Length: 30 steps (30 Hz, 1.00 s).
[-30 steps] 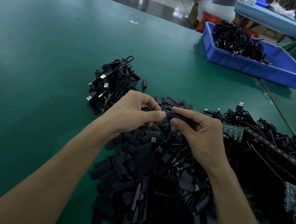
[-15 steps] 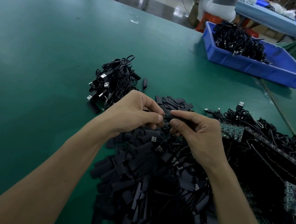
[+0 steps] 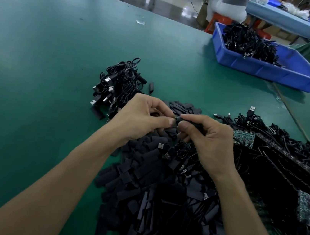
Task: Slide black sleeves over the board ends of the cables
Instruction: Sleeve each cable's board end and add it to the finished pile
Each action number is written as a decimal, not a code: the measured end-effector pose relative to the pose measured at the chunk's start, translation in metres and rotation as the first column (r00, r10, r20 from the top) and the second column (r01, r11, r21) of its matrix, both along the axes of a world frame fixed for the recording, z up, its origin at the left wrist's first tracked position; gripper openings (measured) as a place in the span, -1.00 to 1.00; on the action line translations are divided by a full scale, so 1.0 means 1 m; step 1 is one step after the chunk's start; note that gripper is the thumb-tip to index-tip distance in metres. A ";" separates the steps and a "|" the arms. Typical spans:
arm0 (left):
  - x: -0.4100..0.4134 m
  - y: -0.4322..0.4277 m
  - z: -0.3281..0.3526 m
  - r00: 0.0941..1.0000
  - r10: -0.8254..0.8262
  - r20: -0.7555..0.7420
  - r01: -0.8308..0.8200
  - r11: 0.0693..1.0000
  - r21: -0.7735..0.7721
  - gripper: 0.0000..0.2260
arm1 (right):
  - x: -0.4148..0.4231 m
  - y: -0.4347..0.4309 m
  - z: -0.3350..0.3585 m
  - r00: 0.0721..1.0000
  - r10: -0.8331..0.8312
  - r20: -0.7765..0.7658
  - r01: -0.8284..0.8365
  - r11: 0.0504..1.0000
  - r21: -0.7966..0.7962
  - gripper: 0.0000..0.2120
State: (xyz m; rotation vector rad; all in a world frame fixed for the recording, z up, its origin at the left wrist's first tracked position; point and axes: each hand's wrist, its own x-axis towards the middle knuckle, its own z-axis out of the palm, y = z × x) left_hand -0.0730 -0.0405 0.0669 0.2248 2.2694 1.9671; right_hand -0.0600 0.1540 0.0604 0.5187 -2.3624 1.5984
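My left hand (image 3: pixel 143 119) pinches the cable's board end (image 3: pixel 176 118) with curled fingers (image 3: pixel 161 120). My right hand (image 3: pixel 212 144) grips a black sleeve (image 3: pixel 193 123), its mouth facing the board so the two line up for sliding. Loose sleeves (image 3: pixel 159 188) lie heaped on the bench (image 3: pixel 35 79) just beneath my fingers, within quick reach. I can read no writing.

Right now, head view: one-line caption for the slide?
Left hand pinches a cable end against the black sleeve in the right hand, above the sleeve pile.
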 end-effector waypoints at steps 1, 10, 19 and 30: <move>0.000 -0.001 0.000 1.000 -0.001 -0.005 0.001 1.000 -0.001 -0.94 | 0.000 -0.001 0.000 1.000 -0.001 0.004 0.001 1.000 -0.021 -0.79; -0.001 -0.002 -0.001 0.999 -0.028 -0.022 0.027 0.997 -0.072 -0.93 | 0.004 -0.005 -0.002 0.999 0.024 0.040 -0.021 0.996 -0.084 -0.81; 0.001 0.000 0.001 0.999 -0.027 -0.018 0.026 0.999 -0.026 -0.91 | 0.005 -0.007 -0.003 0.995 0.028 0.095 -0.010 0.983 -0.181 -0.91; 0.000 -0.002 0.000 0.999 -0.018 0.036 0.018 1.000 -0.011 -0.90 | 0.005 -0.005 0.007 0.991 0.060 0.122 -0.043 0.989 -0.138 -0.77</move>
